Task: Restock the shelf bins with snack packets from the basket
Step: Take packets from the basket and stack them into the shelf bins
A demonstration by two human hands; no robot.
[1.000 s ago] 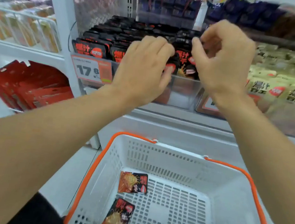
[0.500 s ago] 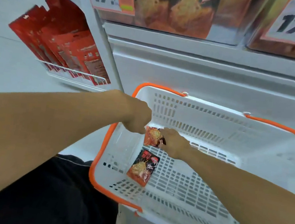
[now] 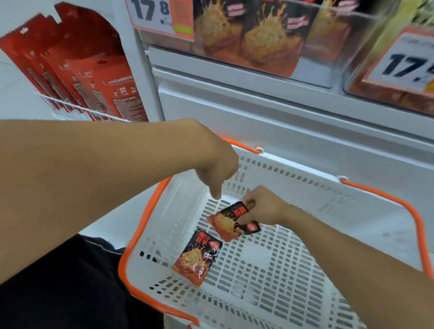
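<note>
Low in the frame, the white slotted plastic basket with orange rim and handles (image 3: 361, 262) holds two last snack packets. The nearer black-and-orange foil packet (image 3: 195, 259) lies flat on the basket floor at lower centre, untouched, its long axis running from lower left to upper right. Just beyond it, the right hand (image 3: 262, 207) pinches the second black-and-orange foil packet (image 3: 226, 223) by its upper right corner, so the packet hangs down and to the left of the grip, tilted. The left hand (image 3: 216, 168) hovers above the basket's far left corner, fingers loosely curled and pointing down, grasping nothing; it looks the nearer hand to the flat packet, which lies below and a little right of it. Across the top of the frame, the clear plastic shelf bin (image 3: 279, 36) shows matching packets behind an orange-and-white price tag (image 3: 158, 6).
</note>
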